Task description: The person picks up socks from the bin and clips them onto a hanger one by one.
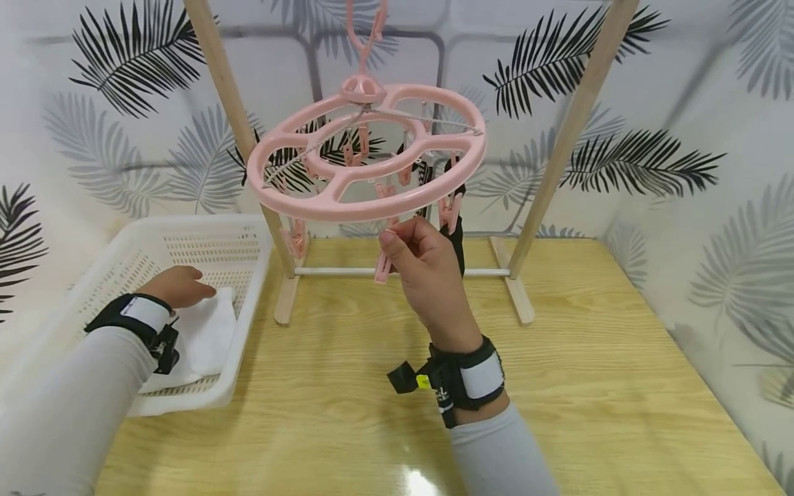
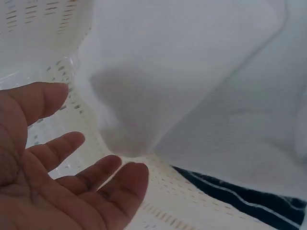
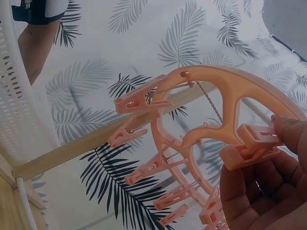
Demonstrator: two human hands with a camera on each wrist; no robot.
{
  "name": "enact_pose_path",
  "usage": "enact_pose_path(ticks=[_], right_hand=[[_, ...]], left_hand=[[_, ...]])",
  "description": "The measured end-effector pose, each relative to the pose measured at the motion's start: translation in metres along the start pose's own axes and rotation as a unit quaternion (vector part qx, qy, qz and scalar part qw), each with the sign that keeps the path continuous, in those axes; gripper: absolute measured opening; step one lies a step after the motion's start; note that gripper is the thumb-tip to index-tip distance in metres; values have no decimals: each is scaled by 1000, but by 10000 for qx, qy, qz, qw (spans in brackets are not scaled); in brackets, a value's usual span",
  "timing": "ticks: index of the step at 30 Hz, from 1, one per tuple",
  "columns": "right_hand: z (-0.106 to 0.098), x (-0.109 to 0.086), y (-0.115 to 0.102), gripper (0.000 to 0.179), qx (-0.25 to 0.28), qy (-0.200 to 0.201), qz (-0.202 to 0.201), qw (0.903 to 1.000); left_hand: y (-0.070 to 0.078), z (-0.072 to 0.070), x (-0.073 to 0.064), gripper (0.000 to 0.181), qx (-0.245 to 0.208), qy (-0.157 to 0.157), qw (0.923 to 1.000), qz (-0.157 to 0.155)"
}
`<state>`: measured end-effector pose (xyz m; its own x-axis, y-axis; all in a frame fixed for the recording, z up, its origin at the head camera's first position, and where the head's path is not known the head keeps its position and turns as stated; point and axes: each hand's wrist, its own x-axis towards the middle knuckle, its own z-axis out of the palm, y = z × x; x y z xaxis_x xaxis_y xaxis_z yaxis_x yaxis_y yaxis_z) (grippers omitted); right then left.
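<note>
My right hand (image 1: 428,269) pinches a pink clothespin (image 1: 382,266) between thumb and fingers, just below the front rim of a round pink clip hanger (image 1: 347,208). Seen from the right wrist, that clothespin (image 3: 253,143) lies between the thumb and the curled fingers. My left hand (image 1: 176,286) is inside the white basket (image 1: 248,303), over a white cloth (image 1: 214,334). In the left wrist view its fingers (image 2: 132,179) are spread and relaxed beside the cloth's edge, with nothing in them. Part of a dark blue cloth with a white line (image 2: 240,196) shows under the white one.
A wooden stand (image 1: 561,148) with a white crossbar (image 1: 347,272) rises behind the hanger on the wood-grain table (image 1: 595,386). More pink clothespins (image 3: 139,96) dangle from the ring. Something black (image 1: 457,248) hangs at its right side. A leaf-patterned backdrop (image 1: 676,89) stands behind.
</note>
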<state>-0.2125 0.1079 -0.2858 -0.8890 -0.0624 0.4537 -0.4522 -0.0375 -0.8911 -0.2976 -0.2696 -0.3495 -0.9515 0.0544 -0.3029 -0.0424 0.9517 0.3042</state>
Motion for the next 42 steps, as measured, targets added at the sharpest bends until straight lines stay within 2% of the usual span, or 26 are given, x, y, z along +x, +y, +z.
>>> enact_pose_path(ticks=[4, 10, 14, 17, 22, 29, 32, 35, 39, 42], right_hand=[[2, 0, -1, 16, -62, 13, 40, 10000], [3, -1, 0, 21, -65, -14, -6, 10000], [3, -2, 1, 23, -75, 6, -36, 10000], [3, -2, 2, 23, -64, -3, -25, 10000], [3, -1, 3, 23, -34, -20, -15, 10000], [3, 0, 3, 23, -77, -10, -45, 10000], [2, 0, 2, 24, -56, -2, -48, 10000], [2, 0, 2, 25, -36, 12, -47, 10000], [3, 0, 2, 25, -20, 14, -30, 10000], [2, 0, 3, 25, -5, 15, -16, 10000]], left_hand=[[0, 7, -3, 62, 145, 100, 9998, -107], [2, 9, -7, 60, -131, 274, 9993, -202], [-2, 14, -3, 41, -198, 263, 9993, -202], [-9, 21, 4, 33, -161, 439, 9988, -172], [-22, 29, 12, 41, -161, 852, 9962, 10], [-23, 29, 14, 44, -274, 1027, 9943, 132], [-21, 26, 11, 36, -493, 978, 9936, 267], [-17, 21, 6, 33, -915, 832, 9917, 354], [-7, 14, -2, 33, -1523, 715, 9853, 295], [2, 6, -8, 33, -1722, 787, 9812, 370]])
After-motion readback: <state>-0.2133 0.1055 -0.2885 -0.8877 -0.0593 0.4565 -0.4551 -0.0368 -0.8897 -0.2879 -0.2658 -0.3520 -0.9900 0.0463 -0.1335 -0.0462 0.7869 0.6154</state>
